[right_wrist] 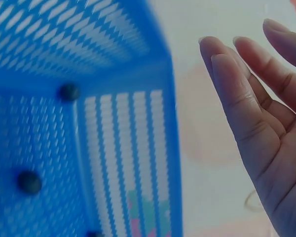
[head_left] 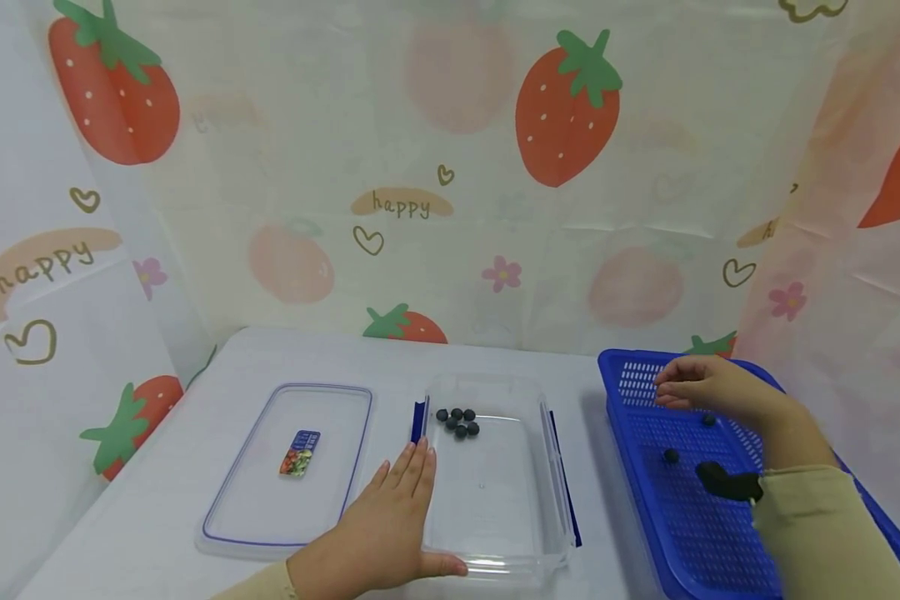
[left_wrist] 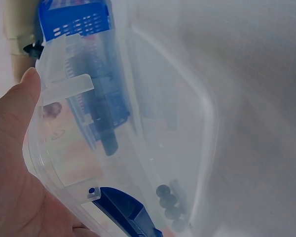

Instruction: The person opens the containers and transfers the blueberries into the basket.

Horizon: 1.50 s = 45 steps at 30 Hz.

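Clear plastic forms the box at the lower centre of the frame, with 6 dark balls grouped towards its upper left corner. The person's left hand lies along the box's left side, its fingers extended and its thumb at the lower left corner; it rests against the box and grips nothing. A dark blue flap hangs off the left side just beyond the fingertips, and another blue flap runs down the right side. At the lower right, a blue basket with slotted walls has 2 more dark balls visible on its floor in the head view. The right hand is above the basket's upper part, fingers loosely bent with nothing in them, and a black object shows beside its sleeve. Left of the box lies a clear lid with a blue edge line and a printed label, flat on the white cloth. A strawberry-patterned curtain fills the upper frame.
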Each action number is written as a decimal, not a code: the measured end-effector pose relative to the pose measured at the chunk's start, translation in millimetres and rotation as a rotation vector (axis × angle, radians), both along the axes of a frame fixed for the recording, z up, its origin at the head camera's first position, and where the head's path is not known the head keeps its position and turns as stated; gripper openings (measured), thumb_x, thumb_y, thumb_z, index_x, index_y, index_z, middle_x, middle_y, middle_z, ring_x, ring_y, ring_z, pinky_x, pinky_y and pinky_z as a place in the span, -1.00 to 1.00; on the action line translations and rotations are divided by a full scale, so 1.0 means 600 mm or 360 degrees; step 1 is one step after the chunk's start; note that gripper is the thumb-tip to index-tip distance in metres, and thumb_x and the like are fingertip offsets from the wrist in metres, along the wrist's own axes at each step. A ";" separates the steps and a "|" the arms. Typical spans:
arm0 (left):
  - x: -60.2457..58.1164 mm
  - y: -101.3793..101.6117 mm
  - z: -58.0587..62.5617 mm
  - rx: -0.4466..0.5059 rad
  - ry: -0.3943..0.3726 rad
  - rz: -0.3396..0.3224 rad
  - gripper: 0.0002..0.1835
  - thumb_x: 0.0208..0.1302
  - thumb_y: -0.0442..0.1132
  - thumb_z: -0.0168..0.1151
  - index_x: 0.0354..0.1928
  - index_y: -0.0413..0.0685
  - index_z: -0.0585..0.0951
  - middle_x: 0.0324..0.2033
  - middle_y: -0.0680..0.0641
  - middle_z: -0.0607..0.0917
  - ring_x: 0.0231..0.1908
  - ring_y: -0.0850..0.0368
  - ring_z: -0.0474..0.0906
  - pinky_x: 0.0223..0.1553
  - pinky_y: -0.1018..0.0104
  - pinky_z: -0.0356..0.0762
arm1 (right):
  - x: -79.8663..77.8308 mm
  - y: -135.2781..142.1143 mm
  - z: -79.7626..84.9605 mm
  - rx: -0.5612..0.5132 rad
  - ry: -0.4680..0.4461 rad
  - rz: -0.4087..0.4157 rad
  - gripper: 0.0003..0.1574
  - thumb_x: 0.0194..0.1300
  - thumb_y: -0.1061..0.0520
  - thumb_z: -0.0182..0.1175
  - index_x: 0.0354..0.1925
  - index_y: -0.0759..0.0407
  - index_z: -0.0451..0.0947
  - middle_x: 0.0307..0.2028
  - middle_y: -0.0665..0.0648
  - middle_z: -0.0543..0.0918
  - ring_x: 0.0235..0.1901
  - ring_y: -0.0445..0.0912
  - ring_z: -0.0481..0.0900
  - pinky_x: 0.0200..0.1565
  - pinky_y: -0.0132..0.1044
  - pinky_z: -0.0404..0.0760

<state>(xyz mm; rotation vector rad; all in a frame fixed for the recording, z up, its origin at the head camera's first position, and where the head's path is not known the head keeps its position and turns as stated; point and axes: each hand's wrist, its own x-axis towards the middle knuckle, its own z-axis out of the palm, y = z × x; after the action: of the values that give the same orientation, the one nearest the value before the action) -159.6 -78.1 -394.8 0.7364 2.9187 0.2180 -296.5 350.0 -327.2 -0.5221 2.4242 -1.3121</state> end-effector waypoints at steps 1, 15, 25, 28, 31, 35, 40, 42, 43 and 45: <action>0.000 0.000 0.000 -0.0001 -0.0001 -0.0003 0.32 -0.20 0.66 -0.23 0.40 -0.26 -0.09 0.39 -0.24 -0.14 0.38 -0.11 -0.23 0.26 -0.12 -0.01 | -0.003 -0.008 0.002 0.0001 0.0006 0.0001 -0.59 0.35 0.14 0.03 -0.04 0.50 0.34 -0.14 0.25 0.52 -0.12 -0.08 0.59 -0.09 -0.25 0.56; 0.000 0.000 0.002 -0.0014 -0.0004 -0.0006 0.33 -0.23 0.69 -0.31 0.40 -0.25 -0.09 0.40 -0.23 -0.14 0.38 -0.10 -0.24 0.26 -0.12 -0.02 | -0.040 -0.132 0.016 -0.0057 0.0024 0.0052 -0.60 0.27 0.12 0.14 -0.08 0.44 0.42 -0.16 0.30 0.55 -0.13 0.04 0.60 -0.10 -0.15 0.56; 0.000 0.000 0.001 -0.0013 0.0001 -0.0001 0.33 -0.22 0.68 -0.28 0.40 -0.26 -0.09 0.40 -0.23 -0.14 0.38 -0.11 -0.23 0.26 -0.12 -0.02 | -0.050 -0.211 0.013 -0.0142 -0.0005 0.0092 -0.64 0.26 0.13 0.15 -0.09 0.39 0.45 -0.15 0.35 0.54 -0.11 0.08 0.59 -0.10 -0.20 0.57; -0.001 0.000 0.000 -0.0020 -0.0007 0.0005 0.33 -0.22 0.68 -0.27 0.40 -0.25 -0.10 0.40 -0.22 -0.15 0.38 -0.10 -0.24 0.26 -0.12 -0.03 | -0.053 -0.235 0.012 -0.0162 -0.0010 0.0113 -0.66 0.25 0.15 0.15 -0.10 0.39 0.46 -0.14 0.37 0.53 -0.11 0.11 0.58 -0.07 -0.13 0.54; -0.002 0.001 0.000 -0.0026 -0.0010 0.0009 0.32 -0.22 0.68 -0.26 0.40 -0.24 -0.10 0.40 -0.21 -0.15 0.38 -0.09 -0.25 0.26 -0.12 -0.03 | -0.057 -0.257 0.009 -0.0175 -0.0010 0.0128 -0.68 0.25 0.16 0.16 -0.11 0.37 0.47 -0.15 0.34 0.53 -0.09 0.14 0.57 -0.04 -0.08 0.52; -0.003 0.001 0.000 -0.0023 -0.0018 0.0011 0.31 -0.20 0.66 -0.22 0.40 -0.23 -0.09 0.40 -0.21 -0.14 0.38 -0.09 -0.24 0.26 -0.12 -0.02 | -0.063 -0.287 0.001 -0.0167 -0.0013 0.0128 -0.72 0.24 0.19 0.16 -0.12 0.35 0.48 -0.14 0.37 0.52 -0.11 0.10 0.58 -0.05 -0.11 0.53; -0.003 0.001 0.001 -0.0021 -0.0034 0.0019 0.31 -0.21 0.66 -0.21 0.40 -0.22 -0.08 0.40 -0.20 -0.14 0.38 -0.09 -0.24 0.26 -0.13 -0.03 | -0.069 -0.326 -0.014 -0.0170 -0.0003 0.0139 -0.77 0.24 0.25 0.15 -0.14 0.35 0.49 -0.15 0.39 0.51 -0.17 0.01 0.61 -0.11 -0.20 0.57; -0.004 0.001 0.001 -0.0026 -0.0043 0.0024 0.31 -0.22 0.66 -0.20 0.41 -0.21 -0.08 0.40 -0.19 -0.14 0.38 -0.08 -0.24 0.26 -0.12 -0.04 | -0.069 -0.340 -0.021 -0.0167 -0.0008 0.0134 -0.79 0.23 0.25 0.16 -0.15 0.34 0.51 -0.16 0.37 0.52 -0.19 0.00 0.62 -0.12 -0.20 0.58; -0.005 0.001 0.001 -0.0030 -0.0047 0.0026 0.31 -0.22 0.67 -0.21 0.41 -0.21 -0.08 0.40 -0.19 -0.15 0.39 -0.08 -0.24 0.26 -0.12 -0.04 | -0.069 -0.347 -0.024 -0.0152 -0.0008 0.0124 -0.80 0.23 0.25 0.16 -0.16 0.32 0.51 -0.17 0.35 0.53 -0.20 -0.01 0.62 -0.13 -0.22 0.58; -0.005 0.001 0.000 -0.0029 -0.0054 0.0031 0.32 -0.22 0.67 -0.20 0.41 -0.20 -0.08 0.40 -0.18 -0.15 0.39 -0.07 -0.24 0.26 -0.12 -0.04 | -0.068 -0.360 -0.030 -0.0125 -0.0006 0.0104 -0.80 0.22 0.22 0.18 -0.17 0.28 0.53 -0.20 0.29 0.55 -0.21 -0.01 0.62 -0.14 -0.23 0.58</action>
<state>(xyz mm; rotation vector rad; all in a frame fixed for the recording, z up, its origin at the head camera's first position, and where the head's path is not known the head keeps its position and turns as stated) -162.5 -77.4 -394.5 0.6945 2.8928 0.2039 -337.4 133.9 -345.3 -0.6139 2.3396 -1.3840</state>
